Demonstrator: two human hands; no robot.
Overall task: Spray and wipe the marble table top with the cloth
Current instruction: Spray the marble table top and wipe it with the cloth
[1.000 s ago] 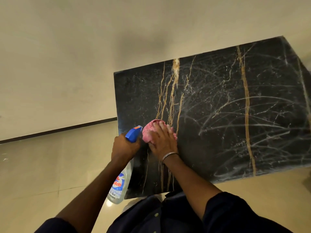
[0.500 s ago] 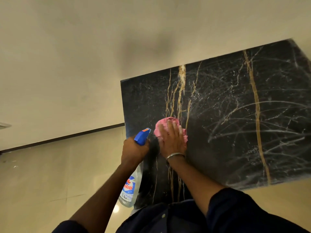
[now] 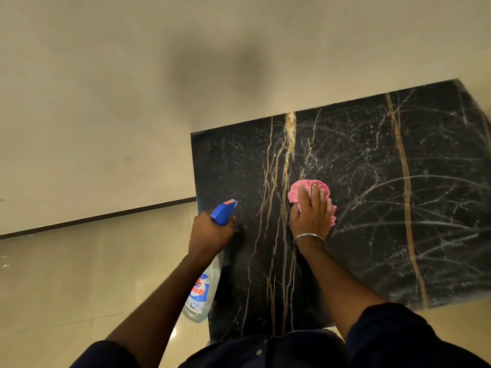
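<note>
- The tabletop (image 3: pixel 372 208) is black marble with gold and white veins, and pale wet streaks curve across its right half.
- The right hand (image 3: pixel 312 216) lies flat, palm down, fingers spread, pressing the pink cloth (image 3: pixel 301 191) against the marble near the middle of the slab, just right of the cluster of gold veins.
- The cloth is bunched under the palm; its edges show beyond the fingertips and at the hand's right side.
- A thin metal bangle (image 3: pixel 309 236) circles the right wrist.
- The left hand (image 3: pixel 210 232) is clenched around the neck of the spray bottle (image 3: pixel 202 293), held at the slab's left edge.
- The bottle's blue trigger head (image 3: pixel 222 212) points up and right over the marble, while its clear body hangs below the hand, over the beige tiled floor (image 3: pixel 79 274).
- Dark sleeves (image 3: pixel 393 335) cover both upper arms at the bottom of the view.
</note>
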